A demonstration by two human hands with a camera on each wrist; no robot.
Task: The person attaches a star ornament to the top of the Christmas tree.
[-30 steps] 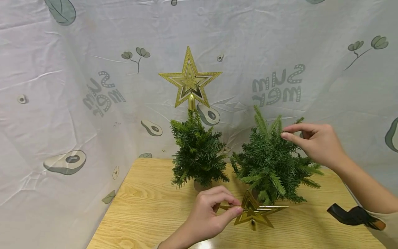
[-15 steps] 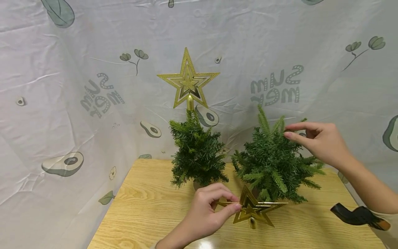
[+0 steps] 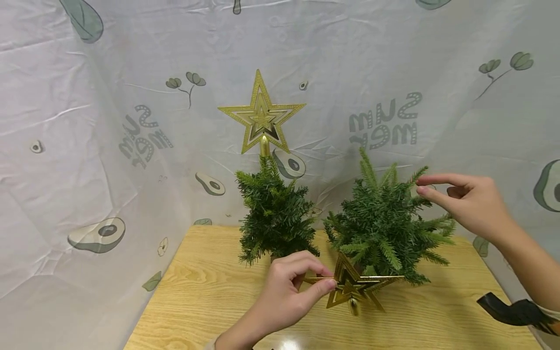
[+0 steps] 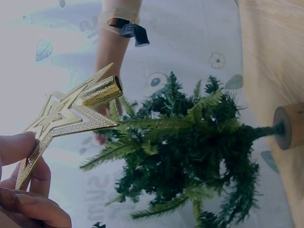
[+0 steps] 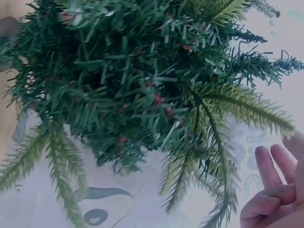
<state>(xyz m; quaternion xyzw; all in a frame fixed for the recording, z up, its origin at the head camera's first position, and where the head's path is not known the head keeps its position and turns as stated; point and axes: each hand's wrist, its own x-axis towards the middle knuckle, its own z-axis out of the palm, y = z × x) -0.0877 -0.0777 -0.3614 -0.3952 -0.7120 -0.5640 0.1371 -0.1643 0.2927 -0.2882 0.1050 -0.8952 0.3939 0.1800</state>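
Observation:
My left hand (image 3: pixel 290 291) pinches one point of a gold star tree topper (image 3: pixel 350 287) between thumb and fingers, low in front of the right-hand tree. In the left wrist view the topper's hollow socket (image 4: pixel 102 91) shows at its base. My right hand (image 3: pixel 474 201) is raised beside the upper right of the small green Christmas tree (image 3: pixel 380 228). Its thumb and index finger are slightly apart, right at a branch tip (image 5: pixel 280 121). The left-hand tree (image 3: pixel 275 214) carries a matching gold star (image 3: pixel 262 116) upright on its top.
Both trees stand on a light wooden table (image 3: pixel 197 291); a round wooden base (image 4: pixel 285 127) shows under one. A patterned white curtain (image 3: pixel 210 39) hangs behind and to the left. A black strap device (image 3: pixel 509 311) is on the right wrist.
My right hand has drawn away to the right from the tree's upper branches. My left hand has lifted the star topper slightly. The view has shifted a little.

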